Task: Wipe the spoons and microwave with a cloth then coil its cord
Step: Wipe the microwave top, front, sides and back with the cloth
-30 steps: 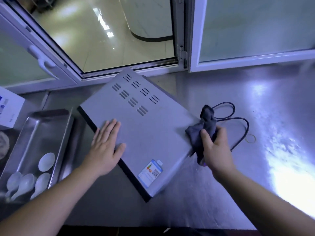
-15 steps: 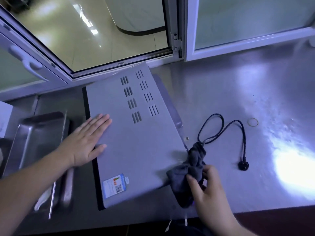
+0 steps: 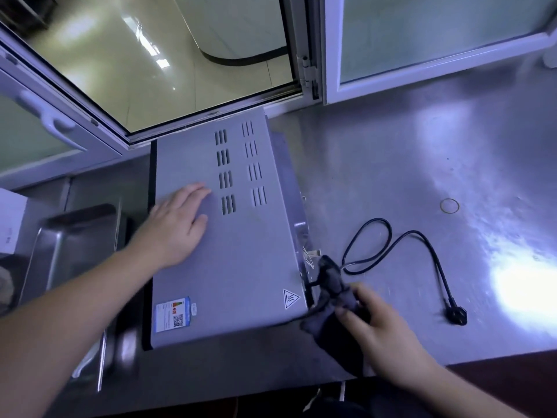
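Note:
The grey microwave [image 3: 241, 236] sits on the steel counter with its vented top facing me. My left hand [image 3: 177, 221] lies flat on the top near its left edge, fingers spread. My right hand [image 3: 379, 330] grips a dark grey cloth [image 3: 331, 285] pressed against the microwave's rear right corner. The black cord [image 3: 388, 245] leaves that corner, loops loosely on the counter, and ends in a plug [image 3: 456, 315] to the right. The spoons are out of sight.
A steel tray [image 3: 69, 236] stands left of the microwave, partly behind my left arm. A white box [image 3: 12, 221] sits at the far left. A rubber band [image 3: 449, 205] lies on the counter [image 3: 422, 164]. An open window runs along the back.
The microwave has been turned clockwise, so its sides now run straight away from me. My right hand with the cloth has slid from the top's right edge to the rear corner by the cord.

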